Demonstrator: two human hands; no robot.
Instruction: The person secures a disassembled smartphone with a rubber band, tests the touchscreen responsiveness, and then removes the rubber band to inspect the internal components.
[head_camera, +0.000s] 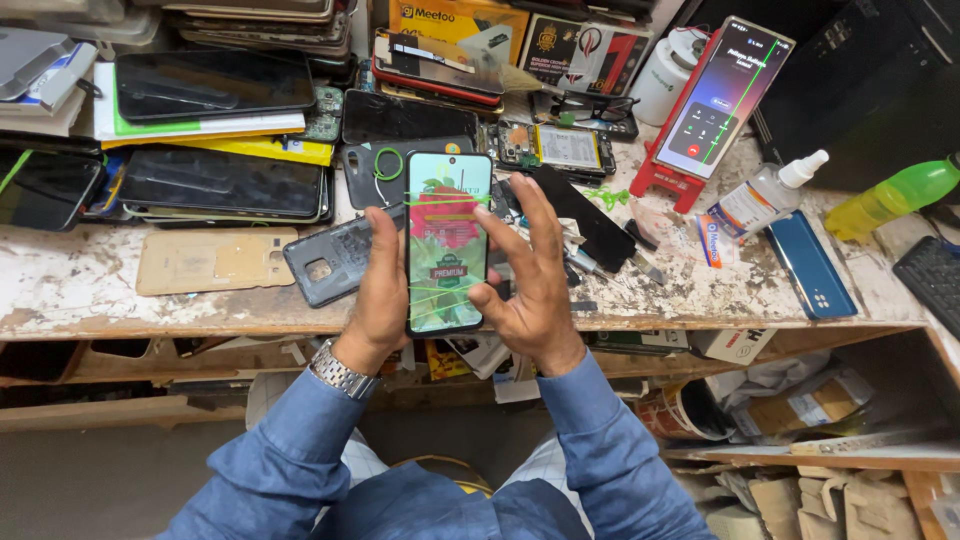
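In the head view, a slim black-framed smartphone with a lit red-and-green screen, bound by thin green rubber bands (449, 243), is held upright above the front edge of the worn, paint-flaked wooden table (90, 285). The phone's left edge is gripped by the left hand (382, 290), whose fingers (377, 228) are curled around it; a silver metal wristwatch (340, 371) is worn on that wrist. The right hand (527, 275) is pressed against the phone's right edge with the thumb on the lower screen, while its other fingers (527, 205) are spread open and extended upward.

Just left of the held phone, a dark grey plastic phone back cover (335, 262) is seen lying on the table, and farther left a tan cardboard-coloured back panel (215, 260). To the right of the held phone, a second lit smartphone is propped on a red plastic stand (662, 178); beside it a clear spray bottle with a white nozzle (765, 196) and a flat blue phone case (808, 265) are laid.
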